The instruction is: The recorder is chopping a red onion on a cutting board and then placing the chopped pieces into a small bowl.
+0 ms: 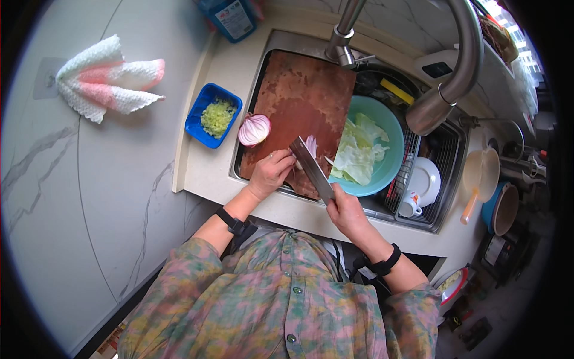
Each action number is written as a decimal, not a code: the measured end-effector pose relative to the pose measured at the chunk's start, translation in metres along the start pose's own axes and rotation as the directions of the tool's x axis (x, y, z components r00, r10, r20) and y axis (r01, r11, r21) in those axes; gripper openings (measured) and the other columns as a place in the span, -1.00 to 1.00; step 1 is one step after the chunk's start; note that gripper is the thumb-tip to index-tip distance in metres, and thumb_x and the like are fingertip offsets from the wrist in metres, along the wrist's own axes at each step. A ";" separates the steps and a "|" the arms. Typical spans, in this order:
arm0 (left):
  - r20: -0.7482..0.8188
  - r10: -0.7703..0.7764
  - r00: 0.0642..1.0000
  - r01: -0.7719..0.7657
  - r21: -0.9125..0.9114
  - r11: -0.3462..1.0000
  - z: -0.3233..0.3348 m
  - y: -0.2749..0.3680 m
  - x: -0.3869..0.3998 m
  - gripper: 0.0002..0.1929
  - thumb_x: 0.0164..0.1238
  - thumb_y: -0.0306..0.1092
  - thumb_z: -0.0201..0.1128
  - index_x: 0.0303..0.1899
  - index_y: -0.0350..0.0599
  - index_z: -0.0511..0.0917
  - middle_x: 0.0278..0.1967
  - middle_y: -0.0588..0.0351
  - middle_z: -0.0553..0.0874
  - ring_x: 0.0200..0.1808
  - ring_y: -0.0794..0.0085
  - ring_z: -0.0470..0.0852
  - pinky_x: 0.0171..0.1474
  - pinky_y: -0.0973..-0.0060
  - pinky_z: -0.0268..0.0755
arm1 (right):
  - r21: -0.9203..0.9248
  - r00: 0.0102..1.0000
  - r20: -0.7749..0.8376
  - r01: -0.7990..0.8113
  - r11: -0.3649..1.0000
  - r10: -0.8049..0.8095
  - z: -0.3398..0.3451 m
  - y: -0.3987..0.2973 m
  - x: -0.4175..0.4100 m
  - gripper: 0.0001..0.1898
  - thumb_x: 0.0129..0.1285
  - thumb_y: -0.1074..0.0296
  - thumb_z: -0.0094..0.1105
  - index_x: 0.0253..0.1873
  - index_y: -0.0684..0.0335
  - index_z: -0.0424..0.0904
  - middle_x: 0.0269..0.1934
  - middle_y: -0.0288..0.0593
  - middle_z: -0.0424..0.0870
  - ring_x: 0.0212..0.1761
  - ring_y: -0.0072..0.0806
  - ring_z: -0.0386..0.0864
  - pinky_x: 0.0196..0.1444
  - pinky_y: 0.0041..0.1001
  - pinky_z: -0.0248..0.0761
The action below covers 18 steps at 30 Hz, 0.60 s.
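Observation:
My right hand [347, 211] grips the handle of a cleaver [313, 169], its blade angled up and left over the wooden cutting board [309, 85]. At the blade's left side, my left hand [271, 172] pinches a small piece of red onion, mostly hidden by the fingers. Sliced red onion [310, 144] lies just right of the blade's tip. A cut half of a red onion [254, 130] rests on the board's left edge, cut face up. Beside the board, a turquoise basin [394, 155] holds torn cabbage leaves [358, 155].
A blue plastic tray [193, 117] with chopped pale-green vegetable stands left on the counter [215, 179]. The faucet [448, 89] arches over the sink's right side. A dish rack [403, 175] holds a white plate [423, 181] and mug [409, 206]. A blue bottle [228, 20] stands behind.

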State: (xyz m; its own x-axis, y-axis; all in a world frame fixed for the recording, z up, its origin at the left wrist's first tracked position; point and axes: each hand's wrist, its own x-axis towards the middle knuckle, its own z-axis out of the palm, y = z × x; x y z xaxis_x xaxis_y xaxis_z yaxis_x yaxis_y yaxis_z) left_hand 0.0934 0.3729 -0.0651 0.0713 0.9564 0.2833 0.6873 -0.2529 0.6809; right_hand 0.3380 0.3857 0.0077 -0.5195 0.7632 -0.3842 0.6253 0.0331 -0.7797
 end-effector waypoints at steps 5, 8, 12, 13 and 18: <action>0.017 0.010 1.000 -0.009 -0.026 1.000 0.001 -0.005 0.000 -0.77 0.12 -0.53 0.37 -0.14 -0.16 0.65 -0.11 0.00 0.67 -0.14 0.09 0.70 -0.14 0.33 0.59 | -0.030 0.999 0.047 0.017 0.999 -0.015 -0.004 0.003 0.003 -0.76 0.27 0.52 0.04 0.01 0.38 0.31 -0.46 0.32 0.56 -0.32 0.31 0.56 -0.29 0.03 0.37; 0.025 -0.005 1.000 0.005 -0.016 1.000 0.001 -0.004 0.001 -0.78 0.10 -0.54 0.38 -0.18 -0.16 0.67 -0.16 0.03 0.69 -0.17 0.13 0.71 -0.14 0.35 0.60 | -0.035 0.999 0.039 0.035 0.999 -0.033 -0.003 0.001 0.012 -0.77 0.27 0.51 0.04 -0.01 0.38 0.31 -0.47 0.34 0.55 -0.33 0.32 0.55 -0.30 0.06 0.35; 0.035 -0.010 0.999 0.010 -0.013 1.000 0.000 -0.002 0.001 -0.79 0.11 -0.54 0.38 -0.18 -0.16 0.67 -0.17 0.04 0.68 -0.17 0.14 0.71 -0.14 0.35 0.60 | -0.069 0.996 0.042 0.078 0.995 -0.075 0.002 -0.005 0.029 -0.81 0.25 0.53 0.03 -0.08 0.39 0.28 -0.42 0.37 0.58 -0.32 0.32 0.56 -0.28 0.12 0.39; 0.038 -0.011 0.999 0.012 -0.011 1.000 0.001 -0.002 0.000 -0.79 0.11 -0.54 0.38 -0.18 -0.15 0.67 -0.17 0.04 0.68 -0.17 0.14 0.71 -0.14 0.35 0.60 | -0.055 0.997 0.055 0.060 0.997 -0.057 0.001 -0.004 0.031 -0.81 0.25 0.53 0.03 -0.08 0.39 0.27 -0.42 0.37 0.59 -0.32 0.33 0.56 -0.28 0.12 0.39; 0.027 -0.014 1.000 0.014 -0.010 1.000 -0.001 -0.003 0.000 -0.78 0.11 -0.53 0.38 -0.17 -0.14 0.67 -0.16 0.05 0.68 -0.16 0.15 0.71 -0.14 0.35 0.60 | -0.026 0.996 0.091 -0.001 1.000 0.003 -0.001 0.001 0.014 -0.81 0.25 0.52 0.03 -0.09 0.38 0.27 -0.40 0.36 0.60 -0.30 0.33 0.57 -0.27 0.13 0.38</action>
State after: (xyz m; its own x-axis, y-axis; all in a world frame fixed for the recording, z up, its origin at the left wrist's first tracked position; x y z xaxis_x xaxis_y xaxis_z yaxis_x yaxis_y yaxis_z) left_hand 0.0906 0.3735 -0.0668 0.0810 0.9633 0.2558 0.6807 -0.2410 0.6917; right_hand 0.3316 0.3970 0.0022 -0.5685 0.7015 -0.4299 0.6403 0.0491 -0.7666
